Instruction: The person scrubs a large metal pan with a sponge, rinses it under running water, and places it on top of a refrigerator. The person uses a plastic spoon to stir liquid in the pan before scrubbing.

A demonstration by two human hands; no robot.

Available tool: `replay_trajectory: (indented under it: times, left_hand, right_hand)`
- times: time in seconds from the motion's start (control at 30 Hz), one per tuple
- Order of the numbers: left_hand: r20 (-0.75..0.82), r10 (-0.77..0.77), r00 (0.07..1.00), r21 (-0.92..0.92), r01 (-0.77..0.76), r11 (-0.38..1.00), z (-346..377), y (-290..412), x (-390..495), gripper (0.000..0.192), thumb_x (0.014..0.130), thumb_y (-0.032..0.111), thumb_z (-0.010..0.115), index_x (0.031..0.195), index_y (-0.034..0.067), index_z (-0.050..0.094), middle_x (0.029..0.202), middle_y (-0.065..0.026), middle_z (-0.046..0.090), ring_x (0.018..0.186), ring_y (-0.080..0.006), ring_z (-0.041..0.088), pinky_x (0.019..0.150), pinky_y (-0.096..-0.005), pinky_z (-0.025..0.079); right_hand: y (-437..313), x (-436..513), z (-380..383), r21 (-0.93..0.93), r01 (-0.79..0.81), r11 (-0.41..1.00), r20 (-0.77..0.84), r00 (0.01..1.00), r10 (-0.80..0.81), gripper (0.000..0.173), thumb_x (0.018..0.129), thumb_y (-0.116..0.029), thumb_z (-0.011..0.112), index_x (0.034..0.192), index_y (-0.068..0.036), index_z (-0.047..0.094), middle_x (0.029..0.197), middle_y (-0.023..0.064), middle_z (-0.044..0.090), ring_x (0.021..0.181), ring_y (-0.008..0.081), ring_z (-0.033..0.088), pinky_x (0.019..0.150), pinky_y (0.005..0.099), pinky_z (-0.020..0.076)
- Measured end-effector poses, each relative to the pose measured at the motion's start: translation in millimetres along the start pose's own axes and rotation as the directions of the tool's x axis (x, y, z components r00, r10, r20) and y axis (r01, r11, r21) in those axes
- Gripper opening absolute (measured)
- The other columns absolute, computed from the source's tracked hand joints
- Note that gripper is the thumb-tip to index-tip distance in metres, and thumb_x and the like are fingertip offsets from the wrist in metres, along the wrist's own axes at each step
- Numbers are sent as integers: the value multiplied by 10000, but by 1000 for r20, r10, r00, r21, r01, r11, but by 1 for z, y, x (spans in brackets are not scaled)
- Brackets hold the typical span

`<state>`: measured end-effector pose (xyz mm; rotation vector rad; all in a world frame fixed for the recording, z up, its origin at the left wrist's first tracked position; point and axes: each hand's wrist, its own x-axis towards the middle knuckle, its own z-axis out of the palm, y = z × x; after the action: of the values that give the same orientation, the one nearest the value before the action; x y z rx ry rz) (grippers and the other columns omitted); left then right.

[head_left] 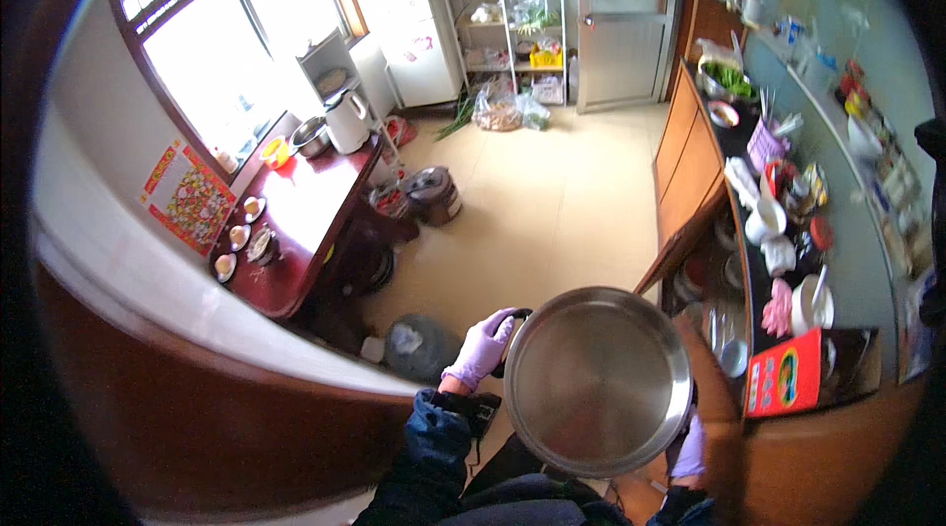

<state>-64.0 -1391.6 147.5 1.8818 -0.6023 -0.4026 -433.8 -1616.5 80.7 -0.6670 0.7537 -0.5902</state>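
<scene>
A wide, round stainless steel pan [602, 378] hangs in front of my body, its bare inside facing up. My left hand [484, 349], in a thin purple glove, grips the black side handle at the pan's left. On the opposite side my right hand [689, 445], gloved alike, holds the pan low at its right edge. The rim hides most of the right fingers and the handle there. Just right of the pan stands an open wooden cabinet door [684, 249], with dishes and glass items on the shelf behind it.
A dark red table [299, 260] with fruit on saucers and an electric kettle [346, 121] is at left. A water jug [420, 349] and a pot [434, 195] stand on the floor. The right counter [741, 193] carries bowls, greens and a red box [787, 372]. A fridge [414, 38] stands far back.
</scene>
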Motion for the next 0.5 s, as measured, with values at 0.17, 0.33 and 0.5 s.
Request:
replay_trajectory:
  times: [0.17, 0.33, 0.5]
  left_hand:
    - [93, -27, 995, -22, 29, 999, -14, 9, 103, 322, 1055, 215, 531, 1267, 3, 647, 1088, -91, 729, 968, -151, 651, 888, -312, 525]
    - [93, -98, 991, -127, 109, 986, -27, 15, 181, 303, 1037, 216, 541, 1252, 47, 671, 1055, -132, 742, 952, -221, 682, 892, -328, 530]
    - [93, -88, 992, -134, 100, 986, -31, 3, 277, 322, 1046, 169, 509, 1266, -16, 653, 1150, -113, 717, 1054, -179, 647, 980, -315, 488]
  right_hand:
    - [-15, 65, 51, -117, 8, 993, -182, 983, -29, 465, 1062, -322, 404, 1350, -5, 587, 1318, 109, 637, 1194, 238, 603, 1038, 360, 465]
    - [-20, 130, 89, 33, 12, 999, -54, 999, -10, 446, 1057, -317, 421, 1346, -16, 577, 1293, 106, 639, 1175, 246, 607, 1027, 382, 485]
    - [-20, 246, 125, -259, -55, 964, -282, 959, -21, 392, 1042, -293, 494, 1277, -17, 645, 1120, 39, 686, 986, 145, 631, 900, 307, 491]
